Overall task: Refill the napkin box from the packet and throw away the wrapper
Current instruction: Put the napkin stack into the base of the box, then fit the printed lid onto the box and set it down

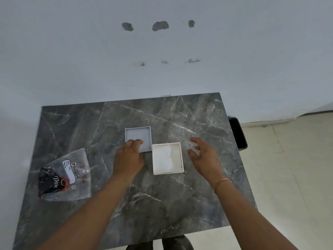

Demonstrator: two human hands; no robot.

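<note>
Although the napkin box [168,158] already looked full of white napkins, it sat uncovered near the middle of the marble table [162,204]. Its grey lid [138,136] lay upturned at the box's ten o'clock, corner to corner with it. The left hand [128,159] rested over the lid's near edge, fingertips on its inner face, though whether they had closed on the rim could not be told. The right hand [204,156] hovered at the box's three o'clock, fingers spread and holding nothing. Well apart at nine o'clock lay the wrapper [64,175], flat and apparently empty. A black bin [237,132] stood off the table's edge at two o'clock. Filling seemed finished and closing was in hand; the next move called for lifting the lid, flipping it, and squaring it over the box before binning the wrapper.
</note>
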